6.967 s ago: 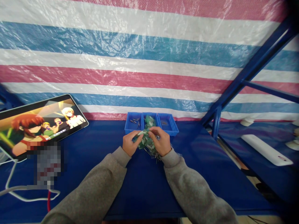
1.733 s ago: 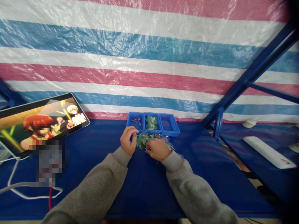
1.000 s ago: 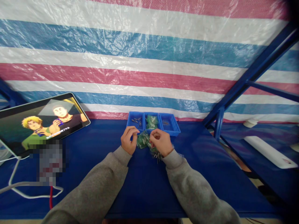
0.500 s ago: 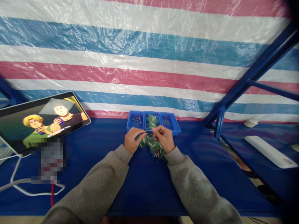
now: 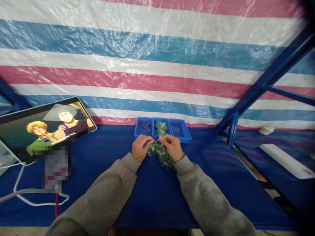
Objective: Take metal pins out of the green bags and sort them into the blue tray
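My left hand (image 5: 140, 147) and my right hand (image 5: 173, 147) meet fingertip to fingertip at the front of three joined blue bins. Each hand is pinched, and a small thin item between them is too tiny to make out. Beneath the fingers lies a pile of green and clear little packets (image 5: 161, 154), with several thin metal pins (image 5: 167, 163) on its near side. The left bin (image 5: 136, 130) contains loose metal pins, the middle bin (image 5: 161, 120) green packets, and the right bin (image 5: 185, 131) a few small pieces hard to identify.
A tablet (image 5: 59, 124) playing a cartoon stands at the left of the blue table (image 5: 152, 196). Near it are a pixelated object (image 5: 56, 168) and white and red cables (image 5: 57, 206). A blue metal frame (image 5: 246, 95) and a white device (image 5: 285, 160) are at the right.
The fingertips have shifted slightly against each other around the small item. The whole view has moved a little; the bins and pile look the same.
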The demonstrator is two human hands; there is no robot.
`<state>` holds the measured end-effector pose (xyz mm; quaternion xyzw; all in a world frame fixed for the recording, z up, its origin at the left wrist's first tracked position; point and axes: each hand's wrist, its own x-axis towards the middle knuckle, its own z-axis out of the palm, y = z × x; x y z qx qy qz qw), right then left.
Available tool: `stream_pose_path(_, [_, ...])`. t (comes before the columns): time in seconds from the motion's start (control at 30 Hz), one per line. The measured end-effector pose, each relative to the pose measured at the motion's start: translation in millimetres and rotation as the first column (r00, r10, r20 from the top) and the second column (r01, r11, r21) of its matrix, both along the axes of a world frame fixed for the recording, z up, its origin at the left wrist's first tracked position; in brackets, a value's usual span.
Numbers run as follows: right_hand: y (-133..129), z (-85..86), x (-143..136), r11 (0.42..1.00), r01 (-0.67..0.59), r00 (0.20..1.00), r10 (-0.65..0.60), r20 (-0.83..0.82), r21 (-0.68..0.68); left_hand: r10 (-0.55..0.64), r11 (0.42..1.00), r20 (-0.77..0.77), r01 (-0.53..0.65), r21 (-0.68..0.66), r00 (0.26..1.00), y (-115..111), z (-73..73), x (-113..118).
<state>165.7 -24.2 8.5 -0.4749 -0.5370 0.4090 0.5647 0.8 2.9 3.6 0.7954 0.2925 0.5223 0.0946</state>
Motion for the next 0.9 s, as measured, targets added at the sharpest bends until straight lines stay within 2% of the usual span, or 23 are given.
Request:
stream_pose_path(0.2, [-0.3, -0.7, -0.3, 1.000, -0.024, 0.999, 0.024, 0.027, -0.011, 0.037, 0.999, -0.026, -0.037, 0.006, 0.999, 2.7, -4.0, 0.1])
stream_pose_path(0.4, [-2.7, 1.3, -0.3, 0.997, -0.031, 0.991, 0.021, 0.132, 0.073, 0.124, 0.991, -0.035, -0.125, -0.041, 0.992, 2.5, -5.5, 0.6])
stream_pose_path(0.67, [-5.3, 6.1, 1.8, 0.991, 0.025, 0.931, -0.071, 0.358, 0.132, 0.004, 0.999, -0.006, -0.005, -0.040, 1.000, 0.2, -0.9, 0.4])
stream_pose_path(0.9, [-5.3, 7.6, 1.5, 0.996, 0.004, 0.962, -0.027, 0.270, 0.087, -0.052, 0.999, -0.037, 0.052, 0.010, 0.998, -5.1, 0.9, 2.9])
